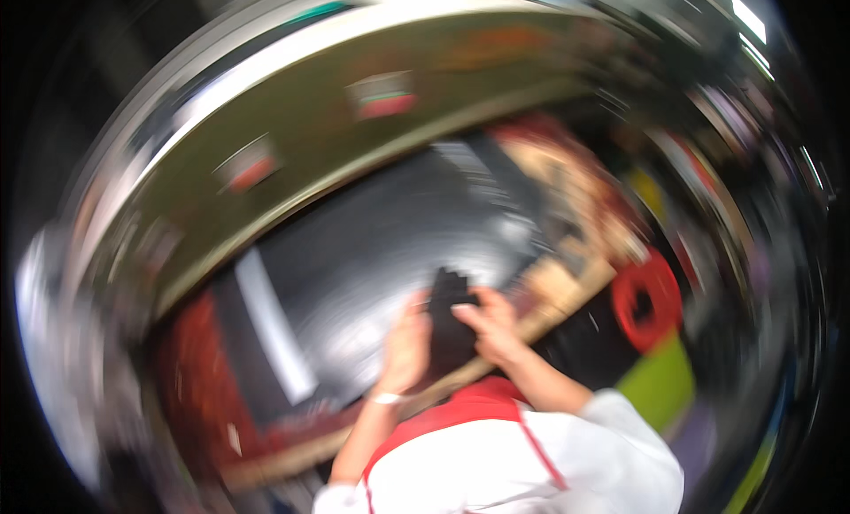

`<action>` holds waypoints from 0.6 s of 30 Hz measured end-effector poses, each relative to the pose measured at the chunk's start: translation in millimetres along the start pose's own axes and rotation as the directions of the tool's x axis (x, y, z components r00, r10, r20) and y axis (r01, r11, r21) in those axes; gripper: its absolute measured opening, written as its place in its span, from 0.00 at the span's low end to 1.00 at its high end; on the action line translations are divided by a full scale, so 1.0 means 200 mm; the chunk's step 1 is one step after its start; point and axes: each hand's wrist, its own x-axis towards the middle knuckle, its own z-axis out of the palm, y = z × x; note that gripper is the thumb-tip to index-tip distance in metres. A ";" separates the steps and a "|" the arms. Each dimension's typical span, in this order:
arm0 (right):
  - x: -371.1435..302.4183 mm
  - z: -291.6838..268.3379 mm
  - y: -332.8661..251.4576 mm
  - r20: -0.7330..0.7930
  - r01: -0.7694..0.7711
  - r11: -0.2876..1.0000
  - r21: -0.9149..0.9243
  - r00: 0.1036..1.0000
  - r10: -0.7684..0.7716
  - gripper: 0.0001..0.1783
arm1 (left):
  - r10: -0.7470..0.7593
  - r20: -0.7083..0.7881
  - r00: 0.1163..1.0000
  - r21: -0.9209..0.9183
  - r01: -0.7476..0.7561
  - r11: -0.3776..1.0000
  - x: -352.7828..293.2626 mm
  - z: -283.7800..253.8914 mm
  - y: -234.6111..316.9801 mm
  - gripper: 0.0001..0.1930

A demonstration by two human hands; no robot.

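Note:
Between my two hands is a dark black bundle with an uneven, stepped upper edge, perhaps several flat pieces together; blur hides its exact kind. My left hand is against its left side, fingers pointing away from me. My right hand grips the right side, with the thumb across its face. Both hands are over the near edge of a bench, in front of a glossy black sheet that covers much of the top.
A pale strip crosses the sheet's left part. Red surface shows at the bench's left end. Light wooden pieces lie on the right. Beyond them are a red ring-shaped object and a lime-green item. A greenish panel runs along the back.

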 end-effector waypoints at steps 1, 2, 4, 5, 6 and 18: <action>-0.02 -0.09 -0.02 -0.021 -0.016 0.993 0.118 1.000 0.019 0.20 | -0.196 0.059 0.979 -0.347 0.204 0.915 0.01 0.04 0.01 0.29; -0.04 -0.17 -0.03 -0.150 0.016 0.990 0.140 0.989 0.005 0.17 | -0.185 0.052 0.981 -0.367 0.191 0.910 0.04 0.06 0.00 0.28; -0.15 -0.38 -0.10 -0.206 0.177 0.894 0.412 0.974 -0.098 0.09 | -0.229 0.085 0.970 -0.393 0.244 0.887 0.04 0.05 -0.02 0.27; -0.21 -0.49 -0.13 -0.338 0.250 0.858 0.448 0.936 -0.096 0.08 | -0.273 0.070 0.959 -0.362 0.280 0.889 0.04 0.03 -0.05 0.24; -0.28 -0.64 -0.18 -0.391 0.369 0.788 0.493 0.903 -0.178 0.07 | -0.316 0.093 0.944 -0.310 0.329 0.892 0.05 0.02 -0.07 0.21; -0.12 -1.80 -0.02 -0.726 0.545 0.652 0.526 0.687 0.012 0.19 | -0.097 0.201 0.975 -0.080 0.115 0.990 0.26 0.16 -0.06 0.12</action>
